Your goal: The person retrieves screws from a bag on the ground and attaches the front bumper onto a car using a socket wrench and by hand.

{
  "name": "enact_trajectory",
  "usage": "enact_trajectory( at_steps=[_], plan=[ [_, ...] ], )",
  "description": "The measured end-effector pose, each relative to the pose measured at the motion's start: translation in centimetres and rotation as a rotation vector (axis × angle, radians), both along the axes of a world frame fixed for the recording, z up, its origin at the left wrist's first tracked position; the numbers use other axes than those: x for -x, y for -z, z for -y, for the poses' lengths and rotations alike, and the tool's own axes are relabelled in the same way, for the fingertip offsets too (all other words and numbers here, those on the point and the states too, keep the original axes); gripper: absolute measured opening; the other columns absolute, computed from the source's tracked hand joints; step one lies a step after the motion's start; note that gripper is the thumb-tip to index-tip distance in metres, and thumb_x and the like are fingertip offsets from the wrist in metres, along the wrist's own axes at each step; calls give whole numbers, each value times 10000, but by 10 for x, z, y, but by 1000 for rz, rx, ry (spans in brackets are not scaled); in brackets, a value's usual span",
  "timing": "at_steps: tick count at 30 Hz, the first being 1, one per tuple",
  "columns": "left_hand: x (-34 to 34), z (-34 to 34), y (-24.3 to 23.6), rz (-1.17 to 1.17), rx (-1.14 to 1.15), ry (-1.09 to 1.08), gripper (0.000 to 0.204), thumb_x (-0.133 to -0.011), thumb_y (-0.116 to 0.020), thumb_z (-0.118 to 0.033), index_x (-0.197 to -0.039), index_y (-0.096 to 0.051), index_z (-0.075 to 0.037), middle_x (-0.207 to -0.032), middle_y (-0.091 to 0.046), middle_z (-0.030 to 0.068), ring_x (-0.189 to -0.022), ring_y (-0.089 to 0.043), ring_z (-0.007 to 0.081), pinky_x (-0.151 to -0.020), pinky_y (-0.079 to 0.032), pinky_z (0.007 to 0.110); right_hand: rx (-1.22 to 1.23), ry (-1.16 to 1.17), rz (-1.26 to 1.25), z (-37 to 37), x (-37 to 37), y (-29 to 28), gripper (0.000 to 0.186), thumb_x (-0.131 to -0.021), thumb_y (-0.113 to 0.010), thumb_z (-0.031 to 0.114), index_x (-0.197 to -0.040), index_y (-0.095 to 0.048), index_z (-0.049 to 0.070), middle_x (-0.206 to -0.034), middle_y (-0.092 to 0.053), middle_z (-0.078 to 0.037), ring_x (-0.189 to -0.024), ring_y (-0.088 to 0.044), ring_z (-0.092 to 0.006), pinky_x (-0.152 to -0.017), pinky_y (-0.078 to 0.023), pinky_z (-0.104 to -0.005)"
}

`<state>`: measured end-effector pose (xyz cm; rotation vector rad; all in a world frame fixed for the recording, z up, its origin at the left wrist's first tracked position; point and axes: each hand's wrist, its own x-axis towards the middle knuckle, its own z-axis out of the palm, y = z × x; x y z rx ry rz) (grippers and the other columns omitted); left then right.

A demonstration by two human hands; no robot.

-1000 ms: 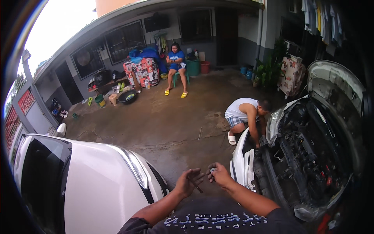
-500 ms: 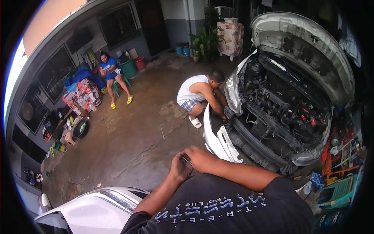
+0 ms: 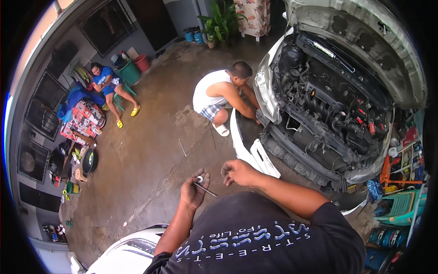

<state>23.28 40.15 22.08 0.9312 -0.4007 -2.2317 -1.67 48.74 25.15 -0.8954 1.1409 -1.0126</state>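
Note:
My left hand (image 3: 194,192) is palm up in front of my chest, its thumb and fingers around a slim metal rod (image 3: 207,190). A small white ring-shaped piece (image 3: 200,179) sits by the fingers at the rod's upper end; I cannot tell whether the two are joined. To its right, my right hand (image 3: 241,173) hovers apart from the rod, fingers loosely bent and spread, with nothing visible in them. Beyond it lies a loose white bumper (image 3: 263,160), close to the front of a car with its hood raised and its engine (image 3: 326,93) exposed.
A person in a white sleeveless top (image 3: 212,93) squats at the car's front corner, hands by the headlight (image 3: 267,86). Another person in blue (image 3: 107,80) sits far left. A thin metal bar (image 3: 182,148) lies on the concrete floor. A white car (image 3: 130,249) stands at lower left, green chairs (image 3: 399,205) at right.
My hands have come apart: the right has moved off to the right, and the left has lowered and turned up, showing the rod and white ring. The view has shifted.

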Motion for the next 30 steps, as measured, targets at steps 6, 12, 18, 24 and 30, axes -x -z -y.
enact_trajectory(
  at_steps=[6,12,18,24,30],
  plan=[
    [-7,68,18,148,-14,179,489,-972,-490,-22,-1453,-483,68,-1338,-581,197,-1266,-634,338,-1053,-576,408,-267,347,-20,-27,53,62,139,-1032,-588,58,-1098,-649,-48,-887,-656,-81,-718,-684,-172,-603,-550,-281],
    [-5,165,48,222,1,423,465,-1002,-476,-34,-1455,-506,65,-1370,-581,207,-1274,-640,332,-1029,-573,401,-474,561,-238,-61,66,130,196,-1008,-607,93,-1153,-684,-14,-807,-665,-61,-616,-614,-143,-508,-443,-283],
    [-26,276,70,266,65,653,440,-1026,-501,-37,-1459,-530,36,-1207,-687,119,-1131,-723,270,-914,-583,341,-648,512,-904,-92,28,182,224,-949,-619,148,-1059,-754,7,-783,-743,-140,-659,-730,-222,-673,-589,-386],
    [-51,362,95,358,106,663,279,-1029,-541,-71,-1271,-638,27,-1017,-723,76,-914,-757,221,-723,-571,297,-859,381,-904,-107,-34,189,253,-919,-632,170,-1068,-789,39,-873,-779,-169,-764,-771,-290,-774,-604,-413],
    [-111,413,149,350,38,676,230,-1029,-548,-105,-1197,-665,-1,-915,-704,74,-786,-715,178,-612,-502,283,-980,415,-826,-122,-78,197,249,-927,-635,137,-1095,-774,17,-849,-776,-167,-720,-773,-260,-718,-605,-393]
  ],
)
